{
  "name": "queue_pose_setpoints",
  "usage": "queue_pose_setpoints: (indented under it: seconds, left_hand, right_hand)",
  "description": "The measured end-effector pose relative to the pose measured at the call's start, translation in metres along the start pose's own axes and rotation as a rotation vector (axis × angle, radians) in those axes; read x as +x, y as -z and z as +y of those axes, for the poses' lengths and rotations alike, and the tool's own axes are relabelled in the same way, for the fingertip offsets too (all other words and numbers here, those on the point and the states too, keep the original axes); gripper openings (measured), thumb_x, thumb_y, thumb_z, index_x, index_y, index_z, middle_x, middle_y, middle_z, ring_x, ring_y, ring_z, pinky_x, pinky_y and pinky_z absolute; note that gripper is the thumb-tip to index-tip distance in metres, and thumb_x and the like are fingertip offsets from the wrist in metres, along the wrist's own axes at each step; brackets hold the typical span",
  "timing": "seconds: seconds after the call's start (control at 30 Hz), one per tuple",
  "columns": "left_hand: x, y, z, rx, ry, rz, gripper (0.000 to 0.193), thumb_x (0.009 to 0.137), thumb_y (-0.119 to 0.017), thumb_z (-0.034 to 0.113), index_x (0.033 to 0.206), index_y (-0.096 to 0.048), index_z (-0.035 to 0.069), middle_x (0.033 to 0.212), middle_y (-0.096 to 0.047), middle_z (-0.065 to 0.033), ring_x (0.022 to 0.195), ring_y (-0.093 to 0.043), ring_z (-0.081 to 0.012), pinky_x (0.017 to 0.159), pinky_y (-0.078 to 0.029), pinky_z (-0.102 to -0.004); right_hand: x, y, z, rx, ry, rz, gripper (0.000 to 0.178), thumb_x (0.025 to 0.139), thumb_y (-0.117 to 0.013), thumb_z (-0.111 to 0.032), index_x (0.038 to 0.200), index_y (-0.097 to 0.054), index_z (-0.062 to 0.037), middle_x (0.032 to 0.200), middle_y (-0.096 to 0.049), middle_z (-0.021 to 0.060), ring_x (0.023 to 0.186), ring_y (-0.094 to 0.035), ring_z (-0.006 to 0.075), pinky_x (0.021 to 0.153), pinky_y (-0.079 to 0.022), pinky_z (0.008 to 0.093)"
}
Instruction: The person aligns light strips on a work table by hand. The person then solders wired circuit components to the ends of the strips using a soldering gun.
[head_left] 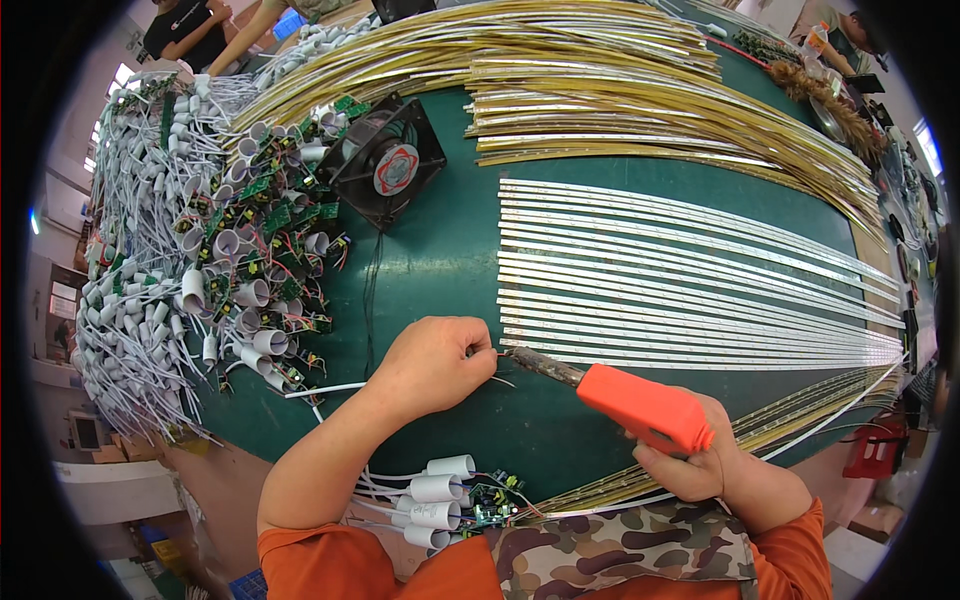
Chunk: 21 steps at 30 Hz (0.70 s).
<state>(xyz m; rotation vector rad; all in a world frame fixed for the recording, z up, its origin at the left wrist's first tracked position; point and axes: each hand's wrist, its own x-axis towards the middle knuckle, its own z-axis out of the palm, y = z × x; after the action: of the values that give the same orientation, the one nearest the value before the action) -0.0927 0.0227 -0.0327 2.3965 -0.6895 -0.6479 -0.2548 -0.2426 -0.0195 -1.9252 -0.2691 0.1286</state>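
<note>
My right hand (690,465) is wrapped round a soldering gun with a red body (640,405); its dark barrel (545,366) points left. My left hand (435,365) is closed in a pinch, and a thin reddish wire end (505,353) shows at its fingertips, close to the barrel's tip. A white cable (335,389) runs in under the left wrist. To the right of both hands, a row of silvery LED strips (680,290) lies side by side, the nearest strip's end beside the gun tip. The fingers hide most of what the left hand grips.
A black fan (385,165) stands on the green table (430,270). Heaped at left are white cylindrical housings with cables (150,280) and circuit boards (270,215). Yellowish strip bundles (620,90) lie at the back. More housings (437,488) and strips (800,410) sit near my body.
</note>
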Motion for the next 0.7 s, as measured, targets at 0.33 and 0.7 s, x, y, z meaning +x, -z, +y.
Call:
queue_pose_setpoints:
  seconds: [0.33,0.7]
  left_hand:
    - [0.0007,-0.0009,0.0012,0.02,-0.002,0.016,0.017,0.078,-0.063,0.017,0.075,-0.062,0.001,0.068,-0.062,-0.0135,0.061,-0.06,-0.0279,0.058,-0.046,-0.0358]
    - [0.0004,-0.0016,0.0014,0.049,-0.009,0.02,0.018,0.078,-0.062,0.018,0.075,-0.062,0.001,0.068,-0.062,-0.0146,0.063,-0.06,-0.0303,0.059,-0.046,-0.0374]
  right_hand:
    - [0.0046,-0.003,-0.0038,-0.059,0.121,0.037,0.052,0.075,-0.069,-0.002,0.124,-0.054,0.0031,0.098,-0.066,0.0151,0.079,-0.066,0.0294,0.07,-0.053,0.0349]
    - [0.0059,-0.0038,-0.0057,-0.092,0.202,0.062,0.057,0.072,-0.069,-0.001,0.126,-0.052,0.0026,0.091,-0.065,0.0144,0.072,-0.064,0.0306,0.065,-0.052,0.0347]
